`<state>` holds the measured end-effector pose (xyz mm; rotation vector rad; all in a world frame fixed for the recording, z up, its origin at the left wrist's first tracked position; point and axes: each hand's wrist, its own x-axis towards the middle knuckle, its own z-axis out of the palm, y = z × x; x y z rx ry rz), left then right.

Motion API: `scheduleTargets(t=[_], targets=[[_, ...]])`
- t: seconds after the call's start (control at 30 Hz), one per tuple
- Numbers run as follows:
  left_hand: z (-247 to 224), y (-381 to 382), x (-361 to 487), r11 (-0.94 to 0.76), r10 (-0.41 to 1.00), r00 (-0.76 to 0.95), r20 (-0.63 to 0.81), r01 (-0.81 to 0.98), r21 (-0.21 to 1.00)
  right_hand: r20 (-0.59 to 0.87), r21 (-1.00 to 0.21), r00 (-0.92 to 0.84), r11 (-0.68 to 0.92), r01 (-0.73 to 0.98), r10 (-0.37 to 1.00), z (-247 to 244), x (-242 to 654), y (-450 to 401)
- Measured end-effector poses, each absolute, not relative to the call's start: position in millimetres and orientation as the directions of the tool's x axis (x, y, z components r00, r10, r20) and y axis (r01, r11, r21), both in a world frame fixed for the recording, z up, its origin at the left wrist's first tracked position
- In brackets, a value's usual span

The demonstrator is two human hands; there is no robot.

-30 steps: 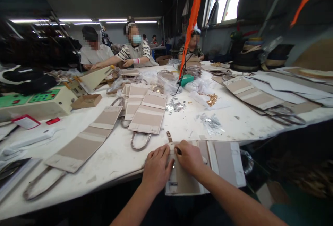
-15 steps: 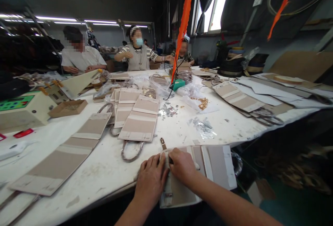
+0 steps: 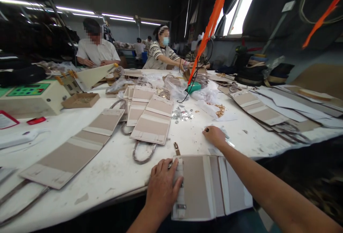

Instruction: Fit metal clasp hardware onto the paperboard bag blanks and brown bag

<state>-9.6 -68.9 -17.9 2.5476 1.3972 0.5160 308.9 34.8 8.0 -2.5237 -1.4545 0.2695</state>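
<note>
A beige bag panel lies at the table's front edge, with a gold clasp strip sticking out past its upper left corner. My left hand rests on the panel's left edge, fingers spread a little and the thumb on the panel. Beyond the panel, my right hand is at the small pile of clear and silvery pieces. Its fingers are curled together around something dark that I cannot make out.
Stacked beige panels with handles stand mid-table, a long panel at left. Silver bits, gold parts, a cardboard tray and a machine lie beyond. Orange strips hang overhead. Several people sit across the table.
My right hand has left the panel and moved forward and right to the small pieces. My left hand stays at the panel's left edge. The view has shifted left.
</note>
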Motion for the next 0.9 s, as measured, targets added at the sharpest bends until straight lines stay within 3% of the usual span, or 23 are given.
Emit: scheduleTargets(t=[0.53, 0.77, 0.9], targets=[[-9.2, -74.7, -9.2, -0.477, 0.878, 0.432, 0.206, 0.753, 0.454, -0.315, -0.411, 0.472, -0.567, 0.714, 0.823, 4.6, 333.0, 68.7], [-11.0, -77.1, -9.8, -0.452, 0.891, 0.403, 0.21, 0.745, 0.49, -0.249, -0.498, 0.324, -0.407, 0.765, 0.913, 28.7, 307.2, 45.8], [-10.6, -76.4, -8.6, -0.446, 0.894, 0.4, 0.202, 0.75, 0.488, -0.264, -0.608, 0.114, -0.257, 0.751, 0.958, 49.3, 267.8, 5.8]])
